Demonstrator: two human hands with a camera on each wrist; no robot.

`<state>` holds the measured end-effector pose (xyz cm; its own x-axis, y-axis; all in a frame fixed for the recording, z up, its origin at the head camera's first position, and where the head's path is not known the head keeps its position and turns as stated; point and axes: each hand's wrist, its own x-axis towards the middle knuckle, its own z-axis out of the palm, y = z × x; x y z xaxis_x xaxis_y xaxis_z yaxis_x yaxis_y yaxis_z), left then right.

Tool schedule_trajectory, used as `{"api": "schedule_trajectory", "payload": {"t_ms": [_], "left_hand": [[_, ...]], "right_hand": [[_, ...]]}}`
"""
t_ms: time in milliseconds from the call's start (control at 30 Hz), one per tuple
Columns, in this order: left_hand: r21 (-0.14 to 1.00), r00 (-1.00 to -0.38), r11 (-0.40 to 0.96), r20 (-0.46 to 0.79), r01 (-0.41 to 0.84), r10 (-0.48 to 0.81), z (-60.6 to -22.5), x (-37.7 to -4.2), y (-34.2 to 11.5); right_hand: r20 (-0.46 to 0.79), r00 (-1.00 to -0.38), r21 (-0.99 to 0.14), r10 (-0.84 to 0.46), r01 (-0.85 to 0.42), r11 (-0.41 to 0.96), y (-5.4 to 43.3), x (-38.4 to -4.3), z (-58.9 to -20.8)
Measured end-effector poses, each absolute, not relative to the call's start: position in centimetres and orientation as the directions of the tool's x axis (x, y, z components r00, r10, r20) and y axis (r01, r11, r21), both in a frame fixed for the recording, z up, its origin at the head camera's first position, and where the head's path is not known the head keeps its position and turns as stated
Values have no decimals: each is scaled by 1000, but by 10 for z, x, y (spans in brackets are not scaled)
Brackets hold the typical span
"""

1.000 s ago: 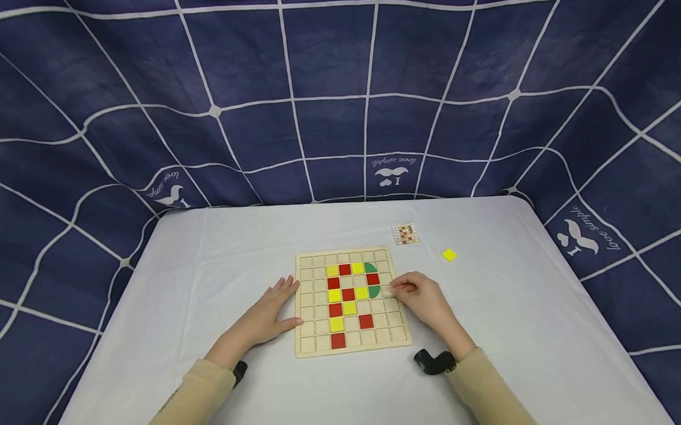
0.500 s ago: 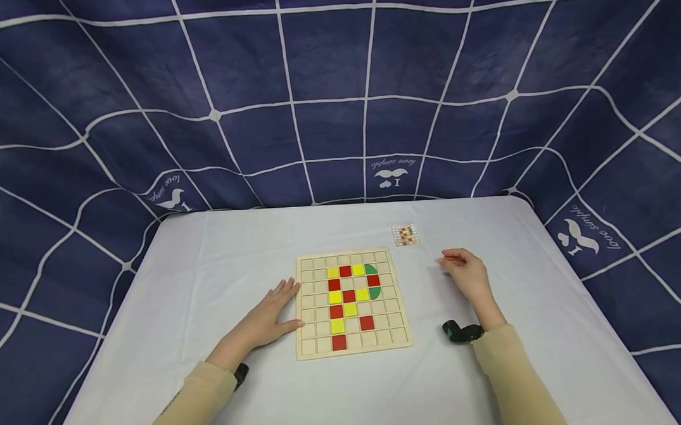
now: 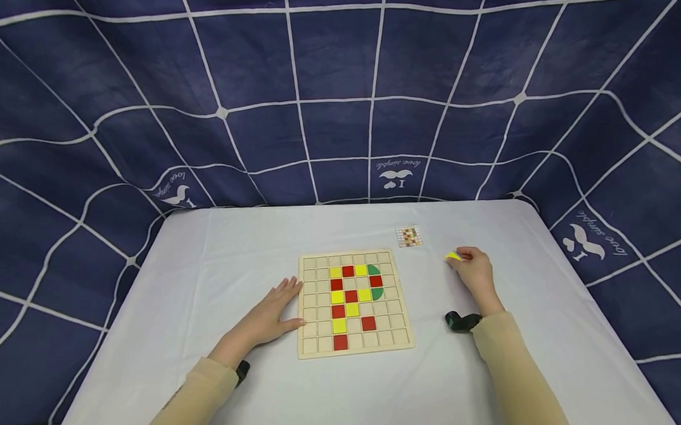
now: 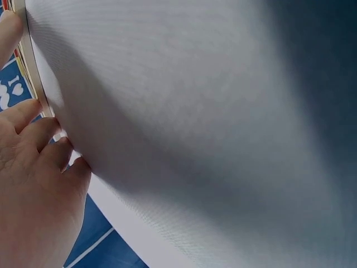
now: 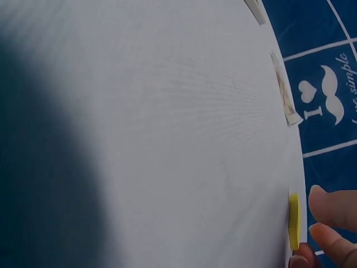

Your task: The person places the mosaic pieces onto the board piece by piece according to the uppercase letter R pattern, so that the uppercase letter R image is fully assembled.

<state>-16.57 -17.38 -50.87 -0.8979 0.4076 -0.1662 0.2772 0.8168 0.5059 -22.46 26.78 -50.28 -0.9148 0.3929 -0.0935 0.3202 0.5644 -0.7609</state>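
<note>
A square wooden grid board (image 3: pixel 404 333) lies on the white table, holding red, yellow and green pieces. My left hand (image 3: pixel 271 316) rests at its left edge, fingers spread, with fingertips and thumb touching the rim. At the right, my right hand (image 3: pixel 476 273) is at a loose yellow tile (image 3: pixel 452 256), which its fingers partly cover in the head view. In the right wrist view, a fingertip touches the lower end of the yellow tile (image 5: pixel 294 221). Two more fingers (image 5: pixel 332 205) there stand slightly apart from the tile, bent towards it.
A small printed card (image 3: pixel 409 236) with a coloured grid pattern lies behind the board's right corner. Blue cloth (image 3: pixel 337 133) with white lines hangs behind and beside the white table (image 3: pixel 250 242). A dark device is strapped to each wrist.
My right hand has moved from the board's right edge out to the yellow tile, which it hid half a second ago. The left hand stays at the board's edge.
</note>
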Motion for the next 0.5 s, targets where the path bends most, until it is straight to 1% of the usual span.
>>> {"api": "schedule_trajectory", "payload": {"t_ms": [133,367,500], "left_hand": [[503,-895,816,-166,284,414,-508,-166,-173],[500,-896,818,-164,285,413,-508,-166,-173],[496,-898,821,-164,283,409,-509,-166,-173]], "right_hand": [[-112,-916,-745,385,334,578,266,-227,-503],[-106,-922,-726,372,327,604,265,-231,-503],[-125,-915,-717,383,350,603,264,-231,-502]]}}
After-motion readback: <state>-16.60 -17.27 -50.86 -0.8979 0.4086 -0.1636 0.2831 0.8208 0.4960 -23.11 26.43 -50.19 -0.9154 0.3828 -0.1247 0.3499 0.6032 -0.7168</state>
